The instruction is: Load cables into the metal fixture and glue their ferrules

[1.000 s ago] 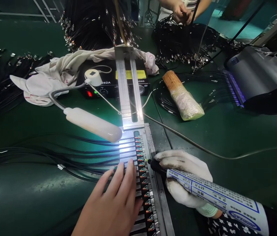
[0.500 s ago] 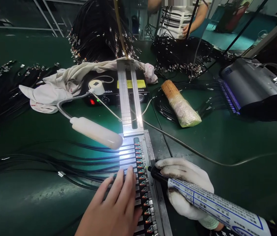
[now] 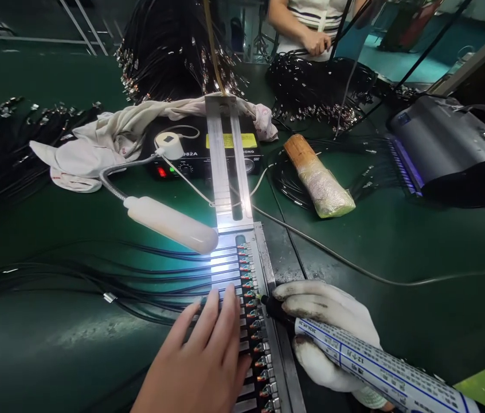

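My left hand is bare and lies palm down, fingers stretched out, over thin black cables at the left side of a long metal fixture. Small connectors with coloured wires sit in a row along this fixture. A white fingertip glove covers my right hand, which is wrapped round a glue syringe with a blue-printed label. Its black nozzle points left, and the pale green tip is at one of the connectors, just right of my left fingertips. Whether it touches is too small to tell.
A lit white lamp hangs low over the fixture. Behind stand a black control box and twisted cloth. A wrapped wooden block and a grey device with violet light are right. A co-worker's hand is beyond cable bundles.
The syringe tip has moved slightly toward me along the connector row. My left hand keeps about the same place. In the background, the co-worker's hand and body have shifted.
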Demonstrator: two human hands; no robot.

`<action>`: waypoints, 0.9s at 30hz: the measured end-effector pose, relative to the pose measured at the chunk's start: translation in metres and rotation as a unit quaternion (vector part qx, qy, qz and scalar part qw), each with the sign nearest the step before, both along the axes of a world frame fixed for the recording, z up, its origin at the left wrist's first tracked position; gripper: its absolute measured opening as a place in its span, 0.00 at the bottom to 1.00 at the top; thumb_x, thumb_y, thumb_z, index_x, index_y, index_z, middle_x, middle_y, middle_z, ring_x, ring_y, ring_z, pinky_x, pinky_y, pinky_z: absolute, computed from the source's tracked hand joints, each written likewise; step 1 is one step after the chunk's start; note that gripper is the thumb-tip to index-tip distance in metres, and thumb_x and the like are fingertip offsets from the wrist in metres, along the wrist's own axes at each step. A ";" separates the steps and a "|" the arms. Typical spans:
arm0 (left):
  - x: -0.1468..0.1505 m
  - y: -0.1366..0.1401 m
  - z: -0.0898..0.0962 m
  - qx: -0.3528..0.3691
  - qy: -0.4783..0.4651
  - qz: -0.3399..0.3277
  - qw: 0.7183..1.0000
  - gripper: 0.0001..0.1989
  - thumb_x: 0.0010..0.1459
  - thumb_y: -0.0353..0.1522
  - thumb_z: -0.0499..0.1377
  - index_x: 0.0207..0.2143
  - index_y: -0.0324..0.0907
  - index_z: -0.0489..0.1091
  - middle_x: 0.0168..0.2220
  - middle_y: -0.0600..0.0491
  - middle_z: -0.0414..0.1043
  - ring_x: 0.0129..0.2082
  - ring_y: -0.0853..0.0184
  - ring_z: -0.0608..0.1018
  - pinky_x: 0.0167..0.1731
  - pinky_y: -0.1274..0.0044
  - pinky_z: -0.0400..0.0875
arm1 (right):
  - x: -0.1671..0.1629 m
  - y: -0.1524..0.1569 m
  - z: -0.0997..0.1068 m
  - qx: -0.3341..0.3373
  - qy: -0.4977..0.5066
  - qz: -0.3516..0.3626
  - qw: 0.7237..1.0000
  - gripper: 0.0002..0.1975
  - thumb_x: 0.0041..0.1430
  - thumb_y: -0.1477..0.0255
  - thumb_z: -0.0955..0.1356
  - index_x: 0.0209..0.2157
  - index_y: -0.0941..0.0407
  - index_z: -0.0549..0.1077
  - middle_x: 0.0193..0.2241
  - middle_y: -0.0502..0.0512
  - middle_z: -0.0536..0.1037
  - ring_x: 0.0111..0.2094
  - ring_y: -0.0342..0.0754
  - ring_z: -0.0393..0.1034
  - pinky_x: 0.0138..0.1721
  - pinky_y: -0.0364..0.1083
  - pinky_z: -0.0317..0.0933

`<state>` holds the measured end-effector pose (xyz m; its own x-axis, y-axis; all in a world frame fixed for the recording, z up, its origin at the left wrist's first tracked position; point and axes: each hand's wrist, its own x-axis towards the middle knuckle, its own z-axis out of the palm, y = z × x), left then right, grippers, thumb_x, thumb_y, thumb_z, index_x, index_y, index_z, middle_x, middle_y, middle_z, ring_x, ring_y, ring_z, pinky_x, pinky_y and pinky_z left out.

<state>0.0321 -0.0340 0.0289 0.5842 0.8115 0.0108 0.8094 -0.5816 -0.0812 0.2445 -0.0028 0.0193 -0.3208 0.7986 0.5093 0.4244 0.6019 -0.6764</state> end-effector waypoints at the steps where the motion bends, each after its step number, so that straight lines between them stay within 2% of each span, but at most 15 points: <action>1: 0.000 0.000 0.000 -0.001 0.001 -0.002 1.000 0.21 0.67 0.40 0.44 0.52 0.45 0.72 0.59 0.53 0.67 0.58 0.60 0.69 0.54 0.67 0.63 | 0.000 0.000 -0.001 -0.001 0.002 0.001 1.000 0.10 0.53 0.74 0.66 0.38 0.58 0.74 0.37 0.59 0.80 0.38 0.51 0.78 0.37 0.48 0.75; 9: -0.002 0.001 0.006 -0.019 0.008 -0.018 1.000 0.23 0.68 0.38 0.40 0.52 0.47 0.72 0.59 0.53 0.67 0.60 0.59 0.67 0.55 0.66 0.61 | 0.001 0.000 -0.003 -0.012 0.015 -0.001 1.000 0.10 0.50 0.75 0.67 0.37 0.59 0.74 0.38 0.58 0.80 0.39 0.49 0.77 0.40 0.46 0.74; 17: -0.004 -0.003 0.004 -0.024 0.015 -0.005 1.000 0.22 0.68 0.38 0.42 0.55 0.43 0.69 0.60 0.52 0.65 0.59 0.59 0.68 0.55 0.67 0.61 | 0.005 -0.003 -0.002 -0.019 0.026 0.020 0.999 0.12 0.49 0.75 0.67 0.38 0.60 0.74 0.38 0.59 0.80 0.39 0.49 0.77 0.40 0.47 0.73; 27: -0.003 -0.002 0.003 -0.005 0.005 -0.002 1.000 0.21 0.67 0.39 0.45 0.53 0.43 0.71 0.60 0.52 0.66 0.59 0.61 0.68 0.55 0.68 0.59 | 0.006 -0.003 -0.006 -0.007 0.041 0.020 0.999 0.12 0.49 0.75 0.68 0.37 0.62 0.74 0.38 0.59 0.79 0.40 0.47 0.76 0.42 0.44 0.73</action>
